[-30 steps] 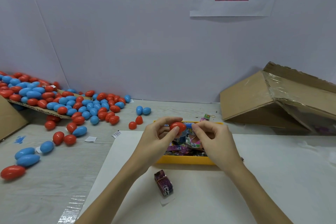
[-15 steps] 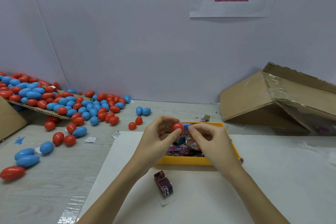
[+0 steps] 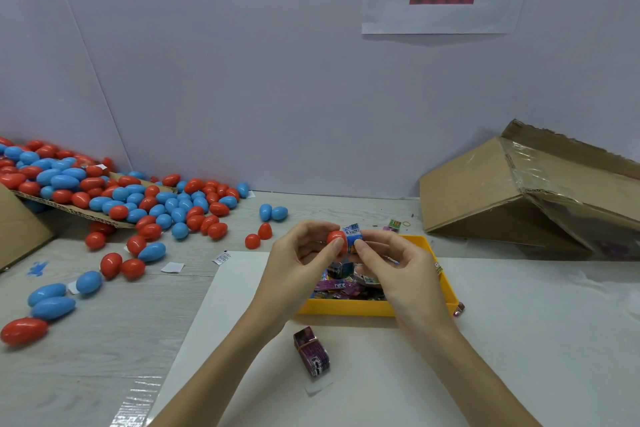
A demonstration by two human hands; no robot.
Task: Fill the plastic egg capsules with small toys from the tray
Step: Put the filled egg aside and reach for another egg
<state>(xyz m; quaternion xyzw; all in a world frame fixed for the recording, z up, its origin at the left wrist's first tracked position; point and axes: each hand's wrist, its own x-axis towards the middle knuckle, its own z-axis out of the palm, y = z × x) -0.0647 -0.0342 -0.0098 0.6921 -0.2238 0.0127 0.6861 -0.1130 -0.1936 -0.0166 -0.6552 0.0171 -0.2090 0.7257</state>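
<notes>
Far to my left, the heap of closed red and blue plastic egg capsules [image 3: 138, 204] lies spilled off a cardboard flap across the grey table, with two loose red half shells [image 3: 258, 236] lying nearer the yellow plastic tray [image 3: 346, 307].

My left hand [image 3: 298, 267] grips a red plastic egg half [image 3: 336, 241], thumb on the near side and fingers curled behind it, open mouth facing right. A second ago that half sat lower, over the tray, with nothing showing at its mouth. Now both hands have come up above the tray's far edge, and a small blue-and-white printed toy packet [image 3: 354, 236] sits at the mouth of the shell, partly pushed in as far as I can judge.

My right hand [image 3: 398, 274] pinches that packet between thumb and forefinger, the other fingers loosely curled beneath. So the toy has left the tray and is going into the capsule; I reckon it needs pressing home before the other half closes it.

Below my wrists, a purple wrapped toy block [image 3: 311, 352] lies on the white sheet, apart from the tray. Far right stands a collapsed brown cardboard box [image 3: 519, 198].
</notes>
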